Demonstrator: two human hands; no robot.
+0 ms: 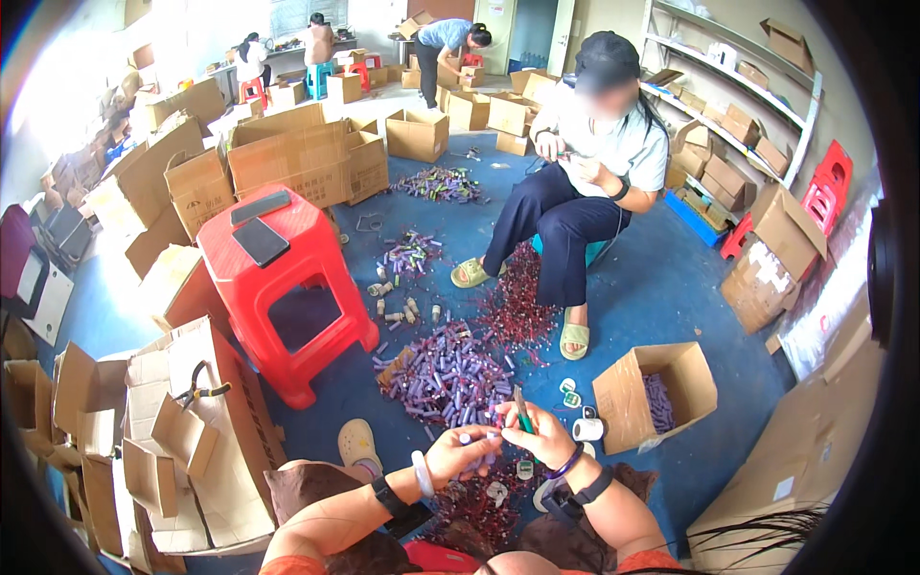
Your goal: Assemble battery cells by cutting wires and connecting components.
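Purple cylindrical battery cells (467, 439) are gathered in my left hand (448, 460), its fingers curled around them. My right hand (546, 443) is closed on a small green-handled tool (523, 414) with a metal end pointing up; its exact kind is unclear. The fingertips of both hands meet or nearly meet, and whatever lies between them is too small to make out. Just beyond them, a heap of purple battery cells (450, 374) covers the floor. Below my hands lies a scatter of dark red wire bits (470, 517).
A cardboard box (623, 407) with purple cells stands at right, beside a white roll (587, 429). A red stool (278, 249) bearing two phones is at left; pliers (203, 391) lie on cartons. Opposite, a seated co-worker (599, 153) handles something small above a red wire pile (522, 297).
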